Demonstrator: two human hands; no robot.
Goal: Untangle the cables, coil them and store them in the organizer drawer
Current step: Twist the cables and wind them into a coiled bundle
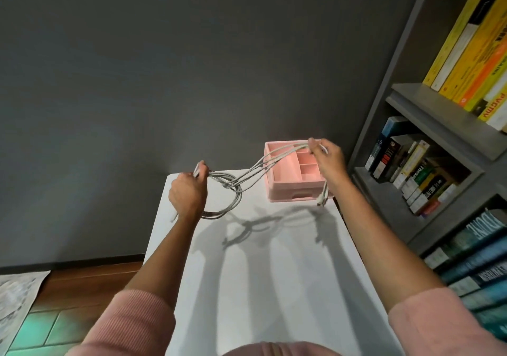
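ribbed pink sleeves, pushed up

Dark grey matte wall fills the background. White table stands against it, crossed by soft grey shadows. Right: grey bookcase with shelves of books, yellow spines uppermost. Lower left: brown wooden floor, dark skirting board, and the corner of a pale patterned rug.
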